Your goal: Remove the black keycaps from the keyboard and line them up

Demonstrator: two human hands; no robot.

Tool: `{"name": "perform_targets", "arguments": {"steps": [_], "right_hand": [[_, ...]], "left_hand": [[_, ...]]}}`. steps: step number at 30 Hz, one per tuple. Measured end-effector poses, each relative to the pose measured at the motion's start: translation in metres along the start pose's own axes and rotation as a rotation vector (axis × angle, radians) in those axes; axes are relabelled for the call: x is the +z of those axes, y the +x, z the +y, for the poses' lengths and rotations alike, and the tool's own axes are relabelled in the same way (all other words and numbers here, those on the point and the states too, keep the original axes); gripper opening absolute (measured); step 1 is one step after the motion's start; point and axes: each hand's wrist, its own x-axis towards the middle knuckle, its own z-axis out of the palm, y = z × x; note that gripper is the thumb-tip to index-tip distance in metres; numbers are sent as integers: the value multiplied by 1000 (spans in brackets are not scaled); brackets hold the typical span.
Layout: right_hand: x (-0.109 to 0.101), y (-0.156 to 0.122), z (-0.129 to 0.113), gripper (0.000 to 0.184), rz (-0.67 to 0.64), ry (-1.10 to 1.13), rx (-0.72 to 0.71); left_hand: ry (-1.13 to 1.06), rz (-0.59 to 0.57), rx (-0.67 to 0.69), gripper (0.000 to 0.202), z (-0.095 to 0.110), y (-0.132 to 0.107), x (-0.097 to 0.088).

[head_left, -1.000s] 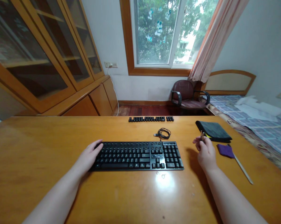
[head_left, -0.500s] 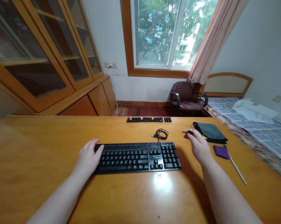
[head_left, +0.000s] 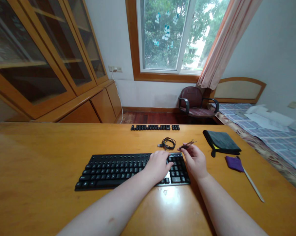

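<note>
A black keyboard [head_left: 113,171] lies flat, its rear row showing small bare switches. My left hand [head_left: 158,165] is over its right part, thumb apart from the fingers, above the number keys; whether it touches them I cannot tell. At the keyboard's right rear corner, my right hand [head_left: 195,160] pinches a small wire keycap puller [head_left: 184,147], dark at the grip, with thin brownish prongs pointing away to the right. A row of loose black keycaps [head_left: 150,127] stands along the table's far edge. Behind the keyboard sits its coiled cable [head_left: 168,143] with a USB plug.
Right of my right hand lies a folded dark grey cloth [head_left: 221,141]. Nearer is a purple cloth piece [head_left: 234,163] by a thin pale strip [head_left: 253,185]. Beyond the wooden table [head_left: 40,164] stand a chair [head_left: 192,101], a bed [head_left: 273,121] and a glass-door cabinet [head_left: 52,95].
My left hand has left the keyboard's left end and moved right over the number keys. My right hand has come left with the keycap puller to the keyboard's rear corner.
</note>
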Motion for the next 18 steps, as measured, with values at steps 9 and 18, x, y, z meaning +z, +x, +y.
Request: {"name": "perform_targets", "arguments": {"steps": [9,18], "right_hand": [[17,1,-2,20,-219,-240,-24],[13,4,-7,17,-370,-377,-132]], "left_hand": [[-14,12,12,33,-7,7,4],[84,6,20,31,-2,8,5]]}}
